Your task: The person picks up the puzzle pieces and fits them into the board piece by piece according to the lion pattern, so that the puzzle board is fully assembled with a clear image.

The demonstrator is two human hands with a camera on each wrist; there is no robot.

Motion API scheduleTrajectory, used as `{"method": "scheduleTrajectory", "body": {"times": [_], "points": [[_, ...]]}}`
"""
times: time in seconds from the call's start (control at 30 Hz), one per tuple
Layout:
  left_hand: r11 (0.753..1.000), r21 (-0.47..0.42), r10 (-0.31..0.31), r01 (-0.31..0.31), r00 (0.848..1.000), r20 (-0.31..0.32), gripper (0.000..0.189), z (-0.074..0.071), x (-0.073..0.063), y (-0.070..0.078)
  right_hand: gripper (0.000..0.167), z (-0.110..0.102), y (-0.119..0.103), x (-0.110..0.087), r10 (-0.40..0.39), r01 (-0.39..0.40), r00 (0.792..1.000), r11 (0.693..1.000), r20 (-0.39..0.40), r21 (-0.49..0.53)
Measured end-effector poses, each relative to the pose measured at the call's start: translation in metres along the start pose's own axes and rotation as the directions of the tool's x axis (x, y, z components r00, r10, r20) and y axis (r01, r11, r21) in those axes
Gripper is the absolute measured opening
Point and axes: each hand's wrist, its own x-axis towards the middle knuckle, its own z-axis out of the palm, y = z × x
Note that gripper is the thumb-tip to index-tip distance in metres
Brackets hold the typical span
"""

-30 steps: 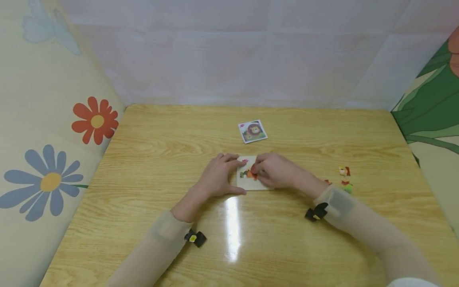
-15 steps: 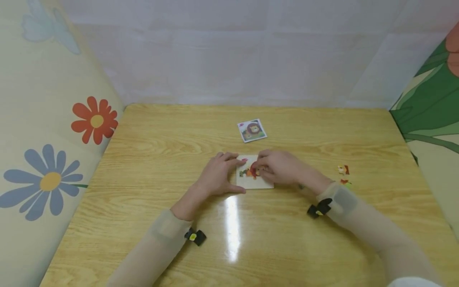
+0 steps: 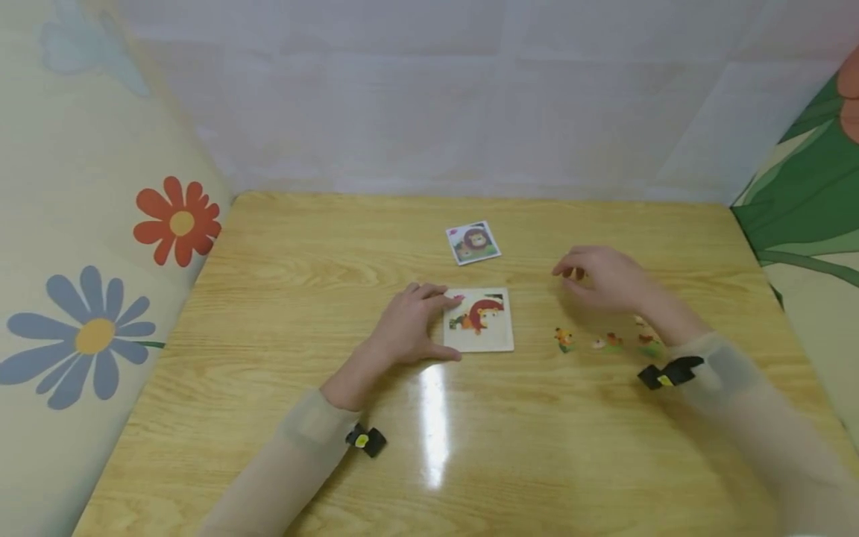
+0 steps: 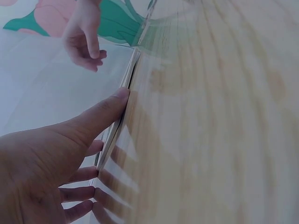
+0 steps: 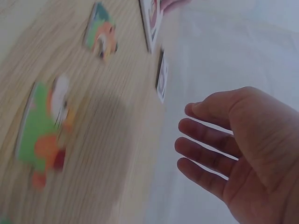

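Note:
A square white puzzle board (image 3: pixel 496 339) lies on the table, partly filled with pieces showing a lion's head. My left hand (image 3: pixel 411 324) holds its left side, the thumb along the near edge and the index finger over the upper left corner. In the left wrist view the thumb touches the edge of the board (image 4: pixel 112 135). Above the table, right of the board, hovers my right hand (image 3: pixel 604 280) with loosely bent fingers and nothing in them. Below it lie several loose puzzle pieces, including an orange and green piece (image 3: pixel 564 340) and a green one (image 5: pixel 44 135).
A small lion picture card (image 3: pixel 473 242) lies behind the board. The wooden table (image 3: pixel 302 246) ends at a white cloth backdrop (image 3: pixel 416 112). Flower-painted panels (image 3: pixel 87 224) stand along the sides.
My right hand has left the board and moved right, over the loose pieces. More of the lion's head on the board now shows. The left hand has stayed in place.

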Motion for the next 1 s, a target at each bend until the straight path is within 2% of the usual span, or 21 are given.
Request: {"method": "scheduleTrajectory", "body": {"times": [0.2,0.47,0.73,1.0], "points": [[1.0,0.001,-0.005,0.005,1.0,0.011,0.094,0.002,0.0,0.0,0.019,-0.01,0.022,-0.023,0.036,-0.036,0.999,0.999,-0.004,-0.041],[1.0,0.002,-0.006,0.006,1.0,0.016,0.094,0.0,0.0,0.0,0.019,-0.019,0.044,-0.043,0.118,-0.115,0.992,0.991,0.041,-0.066],[1.0,-0.006,-0.02,0.02,1.0,0.022,0.096,-0.001,0.002,-0.002,0.018,-0.011,0.061,-0.064,0.176,-0.172,0.98,0.984,0.095,-0.042],[1.0,-0.019,-0.021,0.021,1.0,0.014,0.094,0.0,0.001,-0.003,0.035,-0.003,0.062,-0.087,0.193,-0.191,0.976,0.981,0.102,-0.035]]}}
